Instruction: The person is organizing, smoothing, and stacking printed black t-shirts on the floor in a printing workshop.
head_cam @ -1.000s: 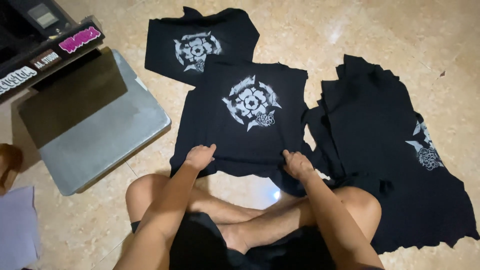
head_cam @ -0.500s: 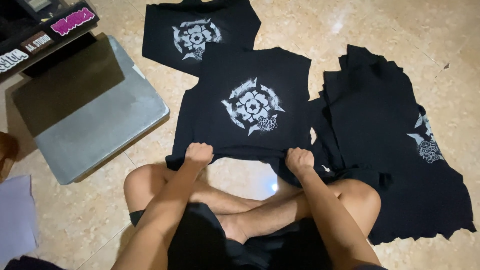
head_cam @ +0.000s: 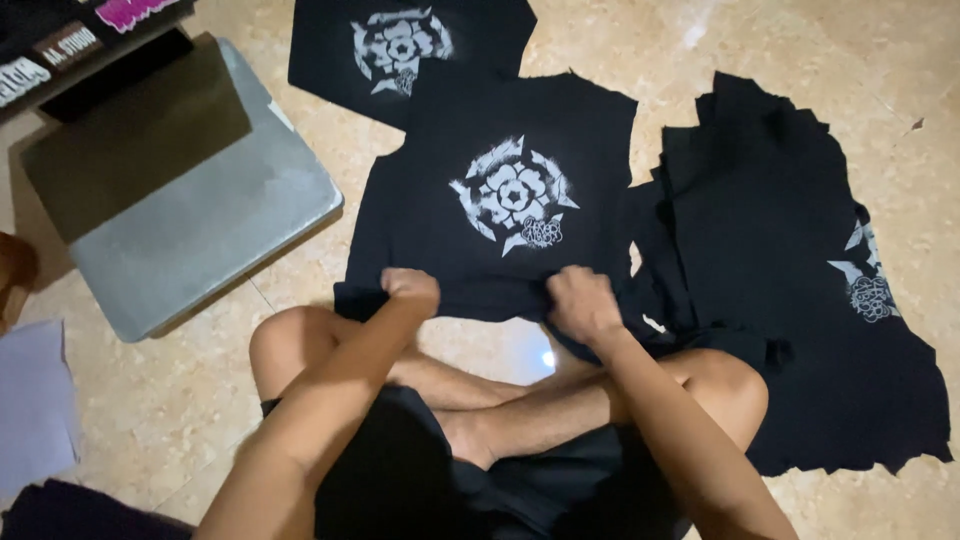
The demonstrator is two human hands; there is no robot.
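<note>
Black fabric panel (head_cam: 510, 200) with a white flower-shaped emblem printed at its centre, spread flat on a beige tiled floor (head_cam: 760, 40) directly ahead of crossed bare legs, sleeveless in outline, lower hem bunched and lifted slightly. Left hand (head_cam: 412, 292) clenched on the hem at its left corner, fingers curled around the cloth; right hand (head_cam: 580, 302) gripping the same hem further right, fingers folded into the fabric. Second printed panel (head_cam: 400, 50) of the same black cloth and white emblem lying beyond, its lower edge partly overlapped by the nearer piece. Stack of black cut pieces (head_cam: 790, 270) with ragged edges just to the right, touching the held panel's side, a fragment of white print showing near its right edge. Grey metal platen of a heat press (head_cam: 200, 230) at the left, a dark sheet (head_cam: 130, 150) resting on top. Pale paper sheet (head_cam: 35, 400) at the far left edge.
</note>
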